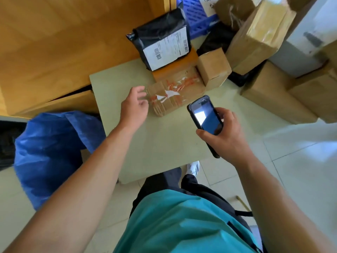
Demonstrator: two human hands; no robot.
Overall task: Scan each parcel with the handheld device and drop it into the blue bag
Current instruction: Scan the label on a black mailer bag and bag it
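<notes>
gripping the handheld device (205, 118) with curled fingers, the person's right hand (226, 137) aimed its top end far-left at a taped cardboard parcel (175, 94), which lay near-left to far-right on the table (164, 148). the left hand (134, 105), fingers loosely spread, hovered at its near end, beside the blue bag (49, 152).

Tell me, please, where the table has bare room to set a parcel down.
Bare: the table from the taped box to its near edge, and its far left corner beside the black mailer. Crowded: the far right, around the small box.
</notes>
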